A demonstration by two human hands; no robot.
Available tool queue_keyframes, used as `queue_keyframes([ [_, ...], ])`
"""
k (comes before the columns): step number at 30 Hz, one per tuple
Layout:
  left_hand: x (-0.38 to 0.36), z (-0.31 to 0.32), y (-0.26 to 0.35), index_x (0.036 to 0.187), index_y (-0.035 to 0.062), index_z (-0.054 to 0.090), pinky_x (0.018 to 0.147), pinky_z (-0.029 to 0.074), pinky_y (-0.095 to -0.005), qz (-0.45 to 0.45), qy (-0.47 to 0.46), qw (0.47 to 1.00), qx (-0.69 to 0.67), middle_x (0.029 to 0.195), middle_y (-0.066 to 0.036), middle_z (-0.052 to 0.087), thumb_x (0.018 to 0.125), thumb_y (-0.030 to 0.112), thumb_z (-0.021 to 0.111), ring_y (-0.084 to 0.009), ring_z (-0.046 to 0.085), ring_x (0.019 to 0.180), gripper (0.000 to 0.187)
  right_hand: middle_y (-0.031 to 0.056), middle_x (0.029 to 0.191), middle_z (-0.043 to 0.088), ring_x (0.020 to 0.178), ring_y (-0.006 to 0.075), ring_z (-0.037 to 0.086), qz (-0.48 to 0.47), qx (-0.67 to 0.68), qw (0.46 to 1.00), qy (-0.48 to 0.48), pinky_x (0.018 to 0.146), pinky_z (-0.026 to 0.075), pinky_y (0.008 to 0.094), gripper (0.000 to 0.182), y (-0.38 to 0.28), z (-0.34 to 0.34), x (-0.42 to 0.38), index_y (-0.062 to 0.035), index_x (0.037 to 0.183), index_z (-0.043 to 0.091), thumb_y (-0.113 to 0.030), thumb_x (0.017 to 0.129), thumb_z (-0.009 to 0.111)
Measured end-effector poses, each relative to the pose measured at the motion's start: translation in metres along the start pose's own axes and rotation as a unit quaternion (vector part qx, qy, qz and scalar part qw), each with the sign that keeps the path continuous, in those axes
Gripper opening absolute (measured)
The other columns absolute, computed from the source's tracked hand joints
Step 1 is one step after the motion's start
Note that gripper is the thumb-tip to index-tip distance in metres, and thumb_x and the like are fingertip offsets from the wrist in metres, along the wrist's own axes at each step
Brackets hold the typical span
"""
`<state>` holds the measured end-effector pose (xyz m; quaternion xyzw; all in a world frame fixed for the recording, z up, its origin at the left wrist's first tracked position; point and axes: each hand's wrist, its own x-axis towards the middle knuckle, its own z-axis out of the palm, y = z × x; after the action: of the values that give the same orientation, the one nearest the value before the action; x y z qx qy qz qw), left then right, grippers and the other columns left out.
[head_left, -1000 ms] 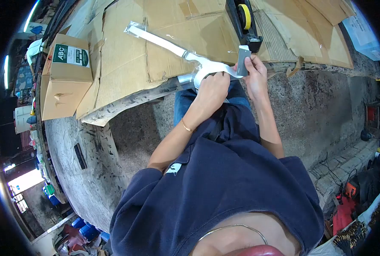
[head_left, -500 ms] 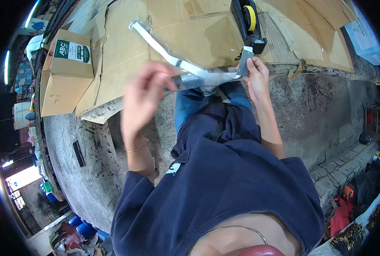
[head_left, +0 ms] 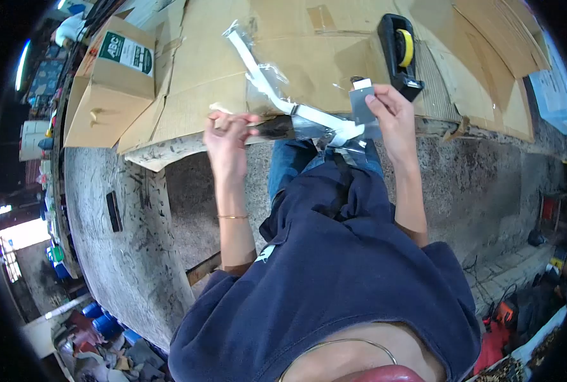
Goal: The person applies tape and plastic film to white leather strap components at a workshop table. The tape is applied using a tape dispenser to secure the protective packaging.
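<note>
My right hand point(head_left: 398, 121) pinches a small grey card tag point(head_left: 362, 106) with a white tab at its top. Just left of the card, a white strap with a dark band point(head_left: 261, 79) lies in clear plastic wrapping point(head_left: 306, 130), stretching from the cardboard to the table's front edge. My left hand point(head_left: 228, 137) is at that edge with its fingers curled, thumb and fingertips close together beside the wrapping's left end. What they grip there, I cannot tell. Beyond the card stands a black tape dispenser point(head_left: 398, 57) with a yellow-cored roll.
Flattened cardboard point(head_left: 200, 57) covers the table. A carton with a green label point(head_left: 114, 83) sits at the left, and a pale blue plastic bin point(head_left: 557, 99) at the far right. A dark flat object point(head_left: 114, 211) lies on the grey surface at left.
My left hand, blurred before, now shows clearly, a little farther from the card. The card has turned its broad face toward me. The whole view has shifted slightly.
</note>
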<state>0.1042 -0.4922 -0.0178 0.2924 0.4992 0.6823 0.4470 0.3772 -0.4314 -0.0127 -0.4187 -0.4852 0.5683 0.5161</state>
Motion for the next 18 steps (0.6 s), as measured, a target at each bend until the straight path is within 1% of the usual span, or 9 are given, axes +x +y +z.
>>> queue_keyframes([
  [2, -0.013, 0.007, -0.011, 0.132, 0.0057, 0.038, 0.06, 0.052, -0.0276, -0.016, 0.029, 0.998, 0.061, 0.091, -0.015, 0.063, 0.086, -0.008, 0.052, -0.0236, 0.066, 0.08, 0.05, 0.0076, 0.087, 0.067, 0.075, 0.0136, 0.064, 0.005, 0.049, 0.998, -0.045, 0.071, 0.05, 0.0256, 0.016, 0.001, 0.005, 0.017, 0.0033, 0.102, 0.062, -0.007, 0.09, 0.057],
  [5, -0.021, 0.002, -0.012, 0.134, 0.0042, 0.038, 0.06, 0.052, -0.0279, -0.021, 0.035, 0.993, 0.107, 0.093, -0.014, 0.062, 0.087, -0.01, 0.048, -0.0237, 0.066, 0.076, 0.05, 0.0122, 0.102, 0.067, 0.081, 0.0133, 0.063, 0.042, 0.085, 0.989, -0.115, 0.074, 0.051, 0.0267, 0.018, 0.0, 0.006, 0.033, 0.0033, 0.106, 0.059, -0.006, 0.093, 0.053],
  [6, -0.021, -0.002, -0.015, 0.121, -0.0006, 0.049, 0.06, 0.05, -0.0279, -0.013, 0.039, 0.994, 0.102, 0.087, -0.011, 0.061, 0.086, -0.01, 0.047, -0.0224, 0.064, 0.071, 0.036, 0.0136, 0.105, 0.066, 0.083, 0.0138, 0.063, 0.047, 0.094, 0.986, -0.128, 0.077, 0.052, 0.0283, 0.019, 0.003, 0.006, 0.037, 0.0031, 0.108, 0.058, -0.008, 0.093, 0.052],
  [7, -0.02, -0.009, -0.019, 0.121, -0.0006, 0.049, 0.06, 0.05, -0.0279, -0.021, 0.043, 0.993, 0.105, 0.087, -0.011, 0.061, 0.086, -0.01, 0.047, -0.0224, 0.064, 0.071, 0.036, 0.0136, 0.105, 0.066, 0.083, 0.0138, 0.063, 0.056, 0.094, 0.986, -0.127, 0.077, 0.052, 0.0283, 0.019, 0.004, 0.008, 0.04, 0.0031, 0.108, 0.058, -0.008, 0.093, 0.052],
  [9, -0.016, -0.024, -0.031, 0.103, -0.0032, 0.057, 0.059, 0.048, -0.0283, -0.007, 0.025, 0.996, 0.084, 0.08, -0.011, 0.061, 0.086, -0.008, 0.048, -0.0207, 0.063, 0.067, 0.019, 0.0092, 0.096, 0.067, 0.08, 0.0148, 0.064, 0.068, 0.126, 0.982, -0.125, 0.073, 0.05, 0.0269, 0.021, 0.003, 0.009, 0.045, 0.0031, 0.106, 0.061, -0.01, 0.092, 0.055],
  [10, -0.017, -0.022, -0.028, 0.09, -0.0018, 0.058, 0.06, 0.047, -0.0285, -0.01, 0.035, 0.999, 0.04, 0.075, -0.011, 0.061, 0.087, -0.005, 0.051, -0.0193, 0.061, 0.067, 0.008, 0.0105, 0.104, 0.066, 0.084, 0.0155, 0.064, 0.061, 0.12, 0.98, -0.148, 0.075, 0.051, 0.0275, 0.023, -0.001, 0.01, 0.048, 0.003, 0.108, 0.06, -0.011, 0.092, 0.055],
  [13, -0.017, -0.031, -0.026, 0.089, -0.0014, 0.059, 0.06, 0.047, -0.029, -0.041, -0.017, 0.995, -0.088, 0.078, -0.012, 0.062, 0.088, -0.002, 0.054, -0.0194, 0.062, 0.07, 0.005, 0.0118, 0.109, 0.065, 0.086, 0.0162, 0.064, 0.029, 0.126, 0.974, -0.187, 0.079, 0.051, 0.0284, 0.024, -0.007, 0.017, 0.065, 0.0023, 0.108, 0.061, -0.014, 0.092, 0.056],
  [17, -0.021, -0.034, -0.021, 0.088, -0.0008, 0.059, 0.059, 0.045, -0.0254, -0.031, 0.012, 0.999, 0.019, 0.081, -0.008, 0.062, 0.088, -0.002, 0.059, -0.0138, 0.058, 0.067, 0.001, 0.0118, 0.108, 0.065, 0.097, 0.0144, 0.061, -0.003, 0.157, 0.963, -0.22, 0.085, 0.05, 0.0284, 0.026, -0.024, 0.045, 0.1, 0.0026, 0.114, 0.058, -0.012, 0.095, 0.051],
  [18, -0.022, -0.045, -0.025, 0.099, 0.0003, 0.058, 0.058, 0.042, -0.0234, -0.017, -0.013, 0.999, 0.032, 0.082, -0.006, 0.061, 0.087, -0.003, 0.06, -0.0111, 0.054, 0.066, 0.013, 0.0117, 0.104, 0.064, 0.095, 0.0158, 0.061, 0.004, 0.199, 0.954, -0.226, 0.082, 0.05, 0.0286, 0.021, -0.025, 0.053, 0.109, 0.0036, 0.109, 0.059, -0.009, 0.094, 0.052],
])
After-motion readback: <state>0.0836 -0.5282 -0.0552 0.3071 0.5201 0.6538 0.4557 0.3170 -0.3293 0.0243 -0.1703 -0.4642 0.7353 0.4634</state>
